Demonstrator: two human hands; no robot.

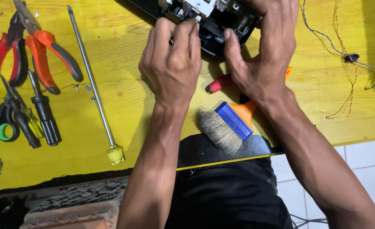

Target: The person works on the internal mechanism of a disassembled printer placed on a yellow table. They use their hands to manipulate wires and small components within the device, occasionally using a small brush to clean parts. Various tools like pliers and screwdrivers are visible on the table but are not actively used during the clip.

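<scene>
Your black device, casing open with grey metal parts exposed, lies at the yellow tabletop's far edge.

Both forearms bare, reaching toward 12 o'clock. Left hand back up, knuckles bent, fingertips curled over at 12 o'clock. Right hand angled toward 11 o'clock, thumb stretched toward 10 o'clock, fingers passing out of view, probably gripping. Hands near, not touching.
</scene>
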